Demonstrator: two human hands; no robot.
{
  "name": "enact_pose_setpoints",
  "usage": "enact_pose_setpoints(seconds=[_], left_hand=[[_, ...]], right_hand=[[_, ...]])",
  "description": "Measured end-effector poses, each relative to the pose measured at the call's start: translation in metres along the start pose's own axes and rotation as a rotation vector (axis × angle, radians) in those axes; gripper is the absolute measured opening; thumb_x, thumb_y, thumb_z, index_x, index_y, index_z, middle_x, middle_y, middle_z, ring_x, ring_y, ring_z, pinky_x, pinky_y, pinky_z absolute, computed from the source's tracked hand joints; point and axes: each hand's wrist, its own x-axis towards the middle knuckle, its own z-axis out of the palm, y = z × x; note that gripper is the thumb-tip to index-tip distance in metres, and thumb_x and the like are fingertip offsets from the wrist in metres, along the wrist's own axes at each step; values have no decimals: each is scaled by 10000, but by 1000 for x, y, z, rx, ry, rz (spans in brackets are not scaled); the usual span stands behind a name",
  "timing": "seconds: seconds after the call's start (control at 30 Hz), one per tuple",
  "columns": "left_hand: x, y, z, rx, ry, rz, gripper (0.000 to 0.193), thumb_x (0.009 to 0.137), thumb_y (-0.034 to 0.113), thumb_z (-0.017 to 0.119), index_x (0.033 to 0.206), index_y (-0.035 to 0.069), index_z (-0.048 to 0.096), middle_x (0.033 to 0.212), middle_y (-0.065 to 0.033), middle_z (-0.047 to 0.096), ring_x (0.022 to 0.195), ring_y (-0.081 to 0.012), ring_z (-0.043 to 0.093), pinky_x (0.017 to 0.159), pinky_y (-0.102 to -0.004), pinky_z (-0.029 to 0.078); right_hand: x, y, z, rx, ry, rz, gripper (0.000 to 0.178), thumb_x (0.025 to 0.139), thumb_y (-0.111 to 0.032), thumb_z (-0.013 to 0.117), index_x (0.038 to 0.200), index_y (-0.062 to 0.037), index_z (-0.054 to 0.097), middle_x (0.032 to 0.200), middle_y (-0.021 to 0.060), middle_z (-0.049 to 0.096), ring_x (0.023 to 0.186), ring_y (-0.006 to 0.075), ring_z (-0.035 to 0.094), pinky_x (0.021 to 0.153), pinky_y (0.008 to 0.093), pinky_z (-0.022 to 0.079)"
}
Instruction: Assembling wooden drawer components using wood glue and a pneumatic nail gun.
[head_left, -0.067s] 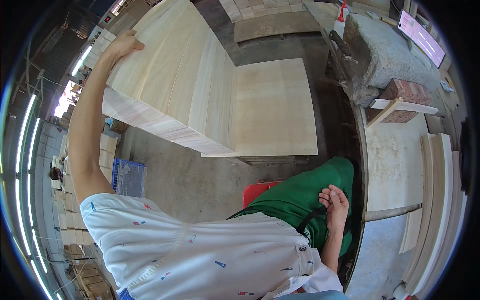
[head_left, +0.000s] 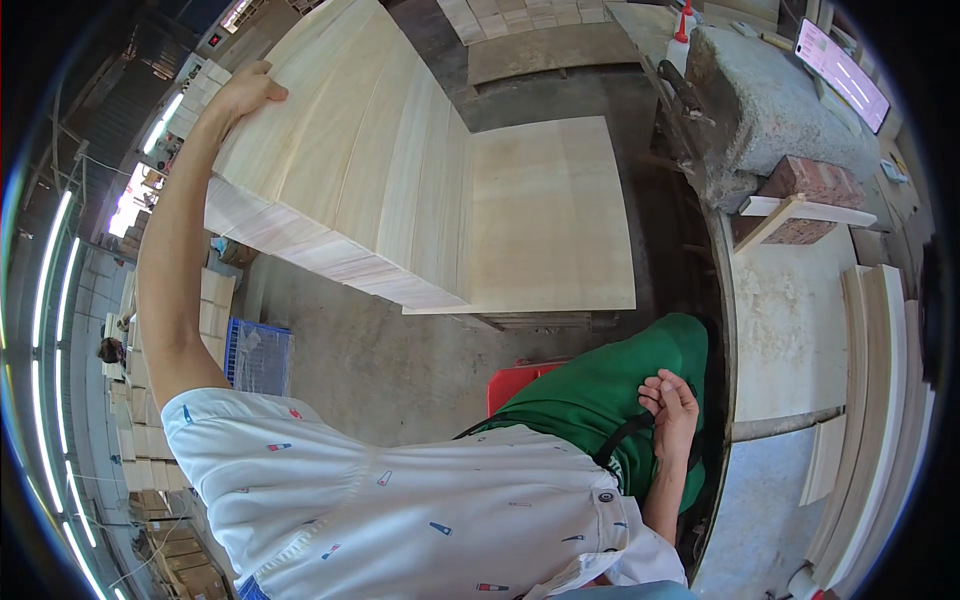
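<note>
My left arm reaches up to the far left edge of a tall block of pale wooden boards [head_left: 350, 150]. There my left hand [head_left: 250, 92] is closed over the edge, its thumb on the pale face; some fingers are hidden. A flat pale wooden panel [head_left: 550, 215] adjoins the block's right side. My right hand [head_left: 672, 408] rests by my thigh on green cloth [head_left: 590, 385], fingers curled in toward the thumb. Nothing shows in it. A black strap [head_left: 625, 437] runs beside that wrist.
To the right is a workbench [head_left: 780, 330] with a rough stone block [head_left: 790, 110], a brick [head_left: 815, 190], wooden strips [head_left: 870, 400], a glue bottle [head_left: 682, 40] and a phone [head_left: 843, 75]. A red stool [head_left: 515, 385] and a blue crate [head_left: 258, 355] stand low down. Stacked wood [head_left: 540, 20] lies beyond.
</note>
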Motion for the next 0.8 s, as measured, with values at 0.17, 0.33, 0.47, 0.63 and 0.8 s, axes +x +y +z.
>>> enact_pose_setpoints(seconds=[0.17, 0.33, 0.47, 0.63, 0.8], left_hand=[[4, -7, 3, 71, 64, 56, 732, 653, 166, 677, 1270, -132, 423, 1231, -270, 523, 1138, -323, 527, 963, -341, 397], [11, -19, 1, 124, 40, 143, 631, 671, 202, 667, 1192, -117, 508, 1193, -257, 556, 1078, -328, 557, 912, -378, 420], [0, -10, -1, 84, 72, 46, 758, 710, 257, 652, 1336, -73, 381, 1332, -232, 458, 1246, -315, 434, 1048, -336, 308], [-20, 27, -7, 168, 30, -178, 791, 665, 212, 695, 1354, -25, 386, 1399, -227, 375, 1314, -336, 338, 1099, -382, 249], [-7, 16, -6, 137, -3, -155, 758, 688, 216, 682, 1346, -28, 394, 1404, -242, 356, 1320, -346, 321, 1097, -393, 252]], right_hand=[[0, 1, -2, 4, 26, 7, 214, 921, -108, 529, 1085, 23, 569, 923, 120, 649, 796, 189, 643, 698, 281, 534], [0, 2, -1, 2, -17, 8, 219, 922, -103, 529, 1093, 28, 569, 932, 122, 646, 804, 188, 641, 704, 282, 536], [0, 2, -2, -16, 42, 10, 221, 923, -88, 521, 1101, 35, 566, 939, 126, 642, 804, 186, 640, 701, 280, 540], [-2, 1, -4, -11, -5, 4, 223, 924, -87, 519, 1104, 37, 564, 937, 127, 642, 803, 186, 640, 700, 278, 540], [-1, 1, 0, -8, 10, 7, 227, 923, -91, 524, 1105, 38, 563, 931, 127, 643, 799, 185, 639, 699, 275, 539]])
